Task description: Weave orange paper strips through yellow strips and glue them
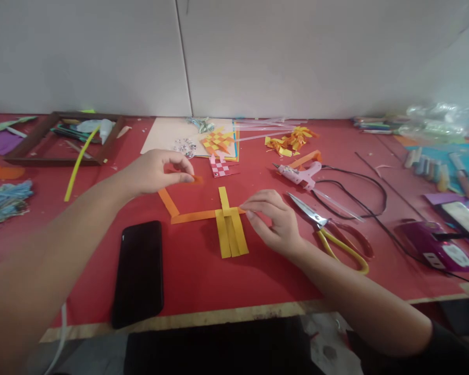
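My left hand [164, 169] is raised over the red table, thumb and fingers pinched on an orange paper strip [197, 180], whose end shows blurred past the fingertips. Below it, a folded orange strip [193, 216] runs right into a piece of folded yellow paper strips [232, 234] lying on the table. I cannot tell whether both orange parts are one strip. At the right side of the yellow piece, my right hand [275, 221] pinches the short orange end [241, 210] that sticks out there.
A black phone [138, 271] lies at front left. To the right are scissors [320, 224], a pink glue gun [303, 174] with its cord, and a purple device [433, 245]. Behind are a pink checkered paper fish [219, 166], woven orange-yellow pieces [218, 139] and a wooden frame [13, 155].
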Available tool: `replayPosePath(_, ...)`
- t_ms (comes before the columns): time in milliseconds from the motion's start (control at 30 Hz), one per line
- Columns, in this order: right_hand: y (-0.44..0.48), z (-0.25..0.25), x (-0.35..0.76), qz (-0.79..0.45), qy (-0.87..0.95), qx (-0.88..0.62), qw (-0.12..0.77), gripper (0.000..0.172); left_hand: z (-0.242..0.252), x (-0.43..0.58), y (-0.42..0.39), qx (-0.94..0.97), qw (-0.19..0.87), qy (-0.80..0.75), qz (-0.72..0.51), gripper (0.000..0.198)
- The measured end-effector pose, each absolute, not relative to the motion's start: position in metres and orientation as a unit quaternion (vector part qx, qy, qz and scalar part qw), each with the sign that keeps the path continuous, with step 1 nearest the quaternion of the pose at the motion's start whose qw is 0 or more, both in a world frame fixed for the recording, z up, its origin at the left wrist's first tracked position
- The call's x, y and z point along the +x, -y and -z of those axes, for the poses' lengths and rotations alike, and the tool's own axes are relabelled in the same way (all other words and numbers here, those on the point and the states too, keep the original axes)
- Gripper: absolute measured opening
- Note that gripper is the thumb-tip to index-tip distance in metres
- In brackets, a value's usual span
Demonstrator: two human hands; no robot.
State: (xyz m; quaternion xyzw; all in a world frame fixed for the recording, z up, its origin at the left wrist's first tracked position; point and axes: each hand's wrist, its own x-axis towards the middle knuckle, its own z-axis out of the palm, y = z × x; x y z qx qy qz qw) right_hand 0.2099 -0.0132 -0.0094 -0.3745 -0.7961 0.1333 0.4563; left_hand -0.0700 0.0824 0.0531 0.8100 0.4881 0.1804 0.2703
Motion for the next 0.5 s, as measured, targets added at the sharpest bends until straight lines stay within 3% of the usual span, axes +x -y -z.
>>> replayPosePath(100,0.017,0.009,0.207,-0.298,0.742,-0.387,0.459,0.015,-0.063,-0.045,-0.052,0.79,0.362,-0.427,-0.25,0.02)
replayPosePath(267,0.023,0.009,0.206,-0.588,0.617,-0.323,0.411,0.049,-0.063,-0.009,-0.009,0.767,0.485,-0.328,-0.262,0.011)
replayPosePath(500,0.024,0.008,0.207,-0.635,0.605,-0.289,0.384,0.06,-0.053,0.003,0.005,0.663,0.57,-0.35,-0.335,0.015)
